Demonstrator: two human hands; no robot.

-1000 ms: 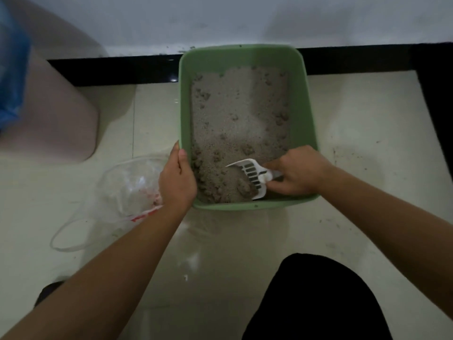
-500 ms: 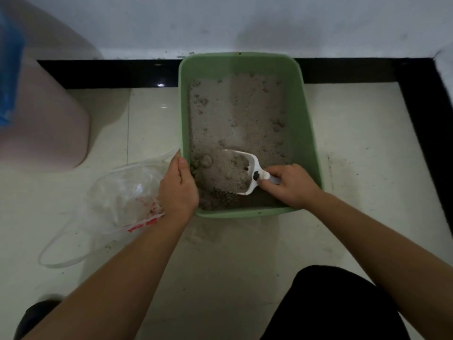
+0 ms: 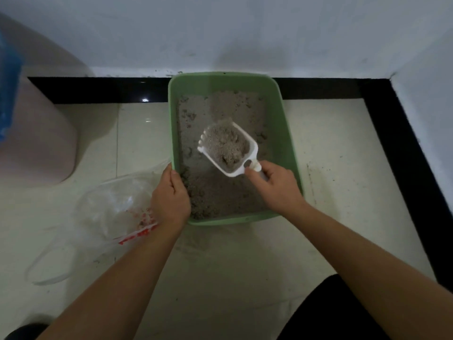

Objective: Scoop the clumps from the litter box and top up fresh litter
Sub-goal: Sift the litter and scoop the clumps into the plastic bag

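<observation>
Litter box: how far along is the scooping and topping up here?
Done: unclear; what the plastic bag holds cannot be read. In hand: the right hand holds a loaded scoop above the litter box, left hand gripping its rim. Left: bagging this load, clumps at the far end, fresh litter, none visible.

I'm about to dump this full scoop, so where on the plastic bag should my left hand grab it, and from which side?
Probably the loop handle, lying flat at the near-left end of the plastic bag. Reach down from above with the left hand, which holds the rim of the litter box, and hook the fingers through. The rest looks like limp, crumpled film with no firm edge.
</observation>
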